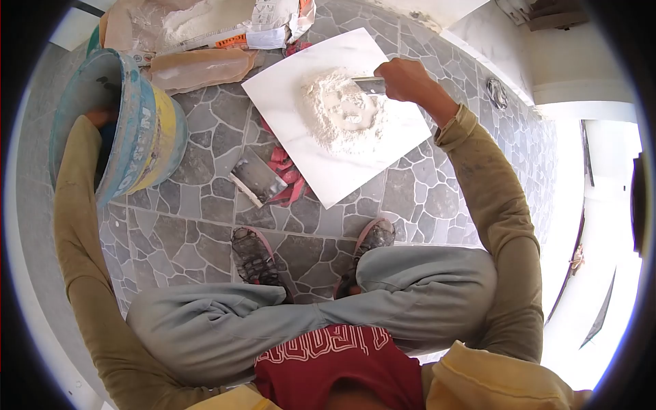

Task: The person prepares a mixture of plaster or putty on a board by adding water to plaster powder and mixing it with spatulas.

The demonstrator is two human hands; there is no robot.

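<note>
A square white tile [403,130] lies on the stone-patterned floor and bears a heap of pale powder [328,113] with a hollow in its middle. My right hand [404,80] is closed on a trowel [370,85], whose metal blade reaches over the right side of the heap. At the left, a blue and yellow bucket [147,130] is tipped toward me. My left hand [101,117] reaches inside it; only a small part shows in the shadow, and its fingers are hidden.
An open paper bag of powder [205,27] lies at the top left, beyond the bucket. A flat metal-faced tool [257,176] and red strips [290,179] lie by the tile's lower left edge. My shoes [256,254] are just below them.
</note>
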